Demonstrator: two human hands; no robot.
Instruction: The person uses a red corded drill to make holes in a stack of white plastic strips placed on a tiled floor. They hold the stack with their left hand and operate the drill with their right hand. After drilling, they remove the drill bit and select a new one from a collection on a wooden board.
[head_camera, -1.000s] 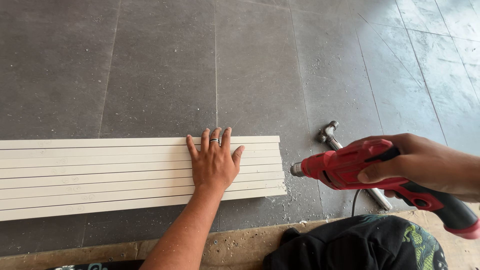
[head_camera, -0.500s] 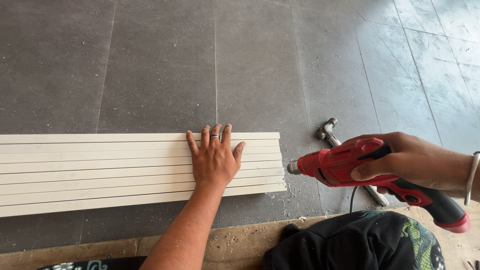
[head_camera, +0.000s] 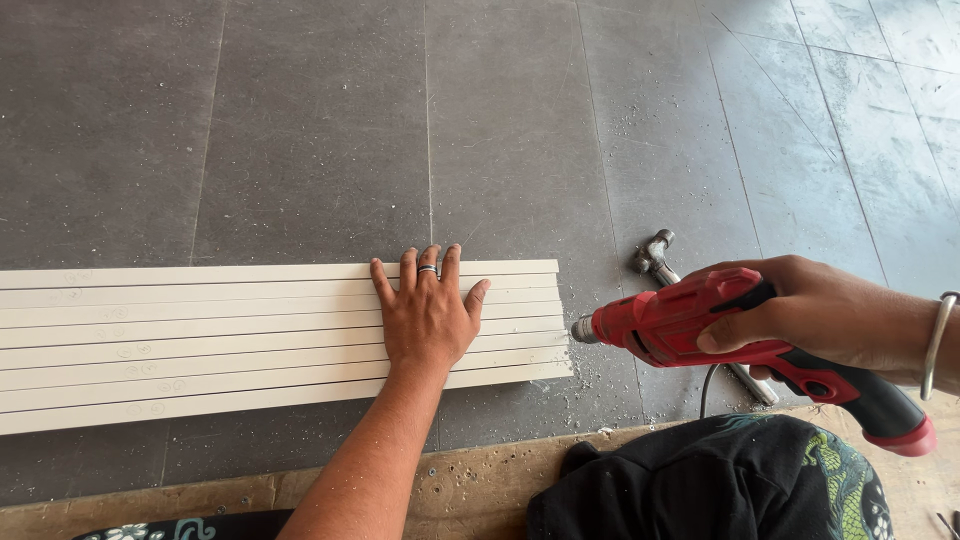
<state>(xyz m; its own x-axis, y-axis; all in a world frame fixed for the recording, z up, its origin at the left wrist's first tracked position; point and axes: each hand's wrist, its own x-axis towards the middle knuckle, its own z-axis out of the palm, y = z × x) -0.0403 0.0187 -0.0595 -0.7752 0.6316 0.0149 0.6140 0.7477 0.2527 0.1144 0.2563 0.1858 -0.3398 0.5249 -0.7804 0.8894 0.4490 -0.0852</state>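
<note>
Knee: where the frame ends nearest the wearer, at 5 o'clock, a knee in black cloth (head_camera: 700, 480) with a green pattern rises over a dusty tan strip of floor.
Right hand: at 3 o'clock, the right hand (head_camera: 820, 312) is clamped around the body of a red power drill (head_camera: 700, 325), fingers wrapped over its top; a metal bangle (head_camera: 936, 330) sits on the wrist.
Drill: it lies nearly level, its chuck pointing toward 9 o'clock, the tip just beside the cut ends of the strips; whether it touches them I cannot tell.
Left hand: at centre, the left hand (head_camera: 428, 312) lies flat with fingers spread, palm down on the strips, a ring on one finger; it grips nothing.
Strips: a row of pale cream strips (head_camera: 200, 340) lies side by side on the floor, running from 9 o'clock to the centre, ends roughly flush.
Hammer: beyond the drill, near 2 o'clock, a hammer (head_camera: 655, 255) lies on the floor, its handle passing behind the drill.
Floor: grey tiles (head_camera: 300, 120) stretch away to 12 o'clock.
</note>
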